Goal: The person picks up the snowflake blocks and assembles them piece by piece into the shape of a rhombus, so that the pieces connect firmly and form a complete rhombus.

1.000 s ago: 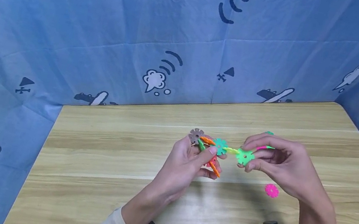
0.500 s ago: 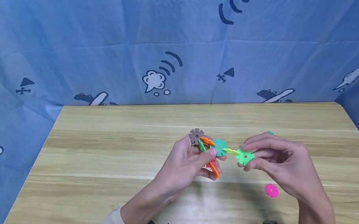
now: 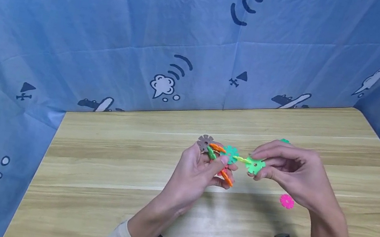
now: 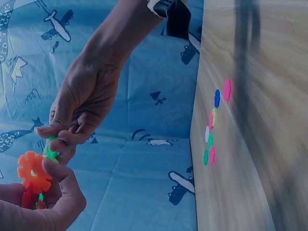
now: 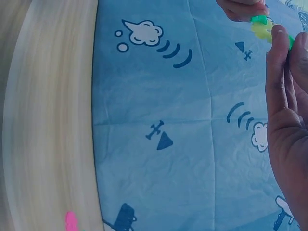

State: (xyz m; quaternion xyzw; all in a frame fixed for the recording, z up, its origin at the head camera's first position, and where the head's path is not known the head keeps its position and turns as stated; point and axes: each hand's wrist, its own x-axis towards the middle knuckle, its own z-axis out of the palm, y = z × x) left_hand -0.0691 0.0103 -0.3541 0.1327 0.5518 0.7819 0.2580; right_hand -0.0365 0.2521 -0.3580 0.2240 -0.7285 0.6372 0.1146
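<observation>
My left hand (image 3: 192,178) grips a cluster of joined plastic snowflake discs above the table. In the head view the cluster shows a brown disc (image 3: 204,142), a teal disc (image 3: 230,154) under the thumb, and orange, green and red discs partly hidden by the fingers. A yellow disc (image 3: 242,160), seen edge-on, runs from the teal disc to a bright green disc (image 3: 255,166). Thumb and fingers of my right hand (image 3: 289,170) pinch that green disc. An orange disc (image 4: 34,172) faces the left wrist view, close to the left thumb.
A pink disc (image 3: 287,201) lies on the wooden table (image 3: 111,155) below the right hand. Another green disc (image 3: 285,141) shows behind that hand. Several loose discs, among them a blue disc (image 4: 217,98), lie in a row in the left wrist view. Blue printed cloth (image 3: 203,44) hangs behind.
The right hand and the bright green disc have shifted slightly left, toward the left hand. The left hand keeps its hold on the cluster, nearly still.
</observation>
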